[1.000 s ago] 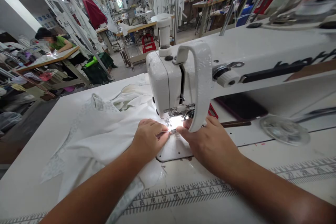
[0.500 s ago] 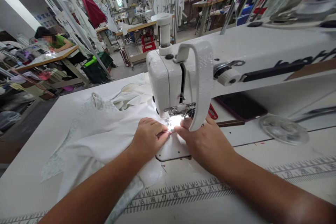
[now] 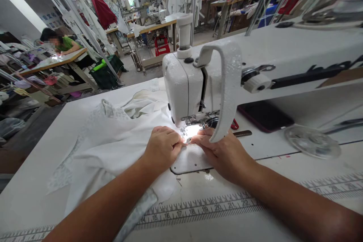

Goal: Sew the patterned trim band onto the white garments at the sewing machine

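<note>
A white sewing machine (image 3: 184, 83) stands in front of me, its lamp glaring over the needle area. White fabric (image 3: 119, 140) with a pale patterned trim spreads over the table to the left and runs up to the presser foot. My left hand (image 3: 163, 145) pinches the fabric edge just left of the foot, fingers closed. Close by on the right, my right hand (image 3: 224, 153) has thumb and fingers pressed together on the cloth edge at the foot. The machine's curved white guard hides part of its fingers. Glare hides the needle itself.
A dark phone (image 3: 266, 115) and a clear plastic disc (image 3: 312, 141) lie on the table right of the hands. A printed ruler strip (image 3: 193, 211) runs along the front. Beyond the table, a person in green (image 3: 66, 43) sits at another workstation.
The view has shifted slightly, so the machine appears a little further right. My right hand's fingers have drawn together at the cloth edge; my left hand keeps its pinch.
</note>
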Motion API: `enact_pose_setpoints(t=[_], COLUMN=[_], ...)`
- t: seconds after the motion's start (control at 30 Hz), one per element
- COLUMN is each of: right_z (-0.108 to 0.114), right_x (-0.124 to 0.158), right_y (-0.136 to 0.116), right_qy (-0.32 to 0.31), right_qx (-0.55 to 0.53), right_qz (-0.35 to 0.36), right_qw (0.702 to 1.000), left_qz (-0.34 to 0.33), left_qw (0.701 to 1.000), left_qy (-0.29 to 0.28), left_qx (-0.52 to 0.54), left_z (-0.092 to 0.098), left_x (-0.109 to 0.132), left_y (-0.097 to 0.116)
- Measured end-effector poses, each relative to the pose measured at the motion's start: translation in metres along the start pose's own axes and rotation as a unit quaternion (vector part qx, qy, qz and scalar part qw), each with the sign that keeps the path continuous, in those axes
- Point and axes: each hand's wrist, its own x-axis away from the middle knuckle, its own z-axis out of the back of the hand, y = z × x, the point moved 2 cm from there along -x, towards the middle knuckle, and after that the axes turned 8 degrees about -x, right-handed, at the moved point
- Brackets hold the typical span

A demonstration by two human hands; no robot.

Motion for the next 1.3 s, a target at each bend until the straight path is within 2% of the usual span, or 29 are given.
enact_pose_setpoints(t=[0.17,0.27,0.37,0.47,0.57,0.63,0.73,0.87,1.03,1.13,1.3], right_z=[0.012,0.027,0.041,0.045,0.045,0.045,0.040,0.020,0.000,-0.001,0.000], right_x=[0.002,0.010,0.013,0.008,0.000,-0.003,-0.004,-0.005,-0.012,-0.013,-0.009], right_y=[-0.001,0.013,0.039,0.064,0.072,0.065,0.037,0.000,-0.004,0.000,-0.003], right_qy=[-0.053,-0.006,0.051,0.043,0.027,0.023,0.003,-0.043,-0.033,-0.031,-0.064], right_qx=[0.005,0.052,0.129,0.190,0.202,0.204,0.192,0.152,0.122,0.102,0.078], right_qz=[-0.004,-0.025,-0.089,-0.112,-0.094,-0.082,-0.052,-0.004,-0.008,0.001,0.048], right_qw=[0.999,0.998,0.986,0.974,0.975,0.975,0.980,0.987,0.992,0.994,0.994], left_qz=[-0.022,-0.064,-0.126,-0.168,-0.169,-0.141,-0.100,-0.053,-0.035,-0.073,-0.219], left_qw=[0.999,0.995,0.986,0.973,0.972,0.980,0.991,0.997,0.995,0.986,0.951], left_qy=[0.004,0.004,0.017,0.040,0.038,0.025,0.002,-0.037,-0.050,-0.019,0.028], left_qx=[-0.040,-0.071,-0.110,-0.150,-0.158,-0.141,-0.092,-0.051,-0.079,-0.148,-0.218], left_z=[0.001,0.004,0.008,0.010,0.009,0.007,0.006,0.006,0.002,-0.002,0.002], left_x=[0.004,0.006,0.006,0.006,0.006,0.006,0.004,0.001,-0.004,-0.008,-0.002], left_y=[0.000,0.003,0.011,0.017,0.018,0.014,0.009,0.005,0.004,0.005,0.007])
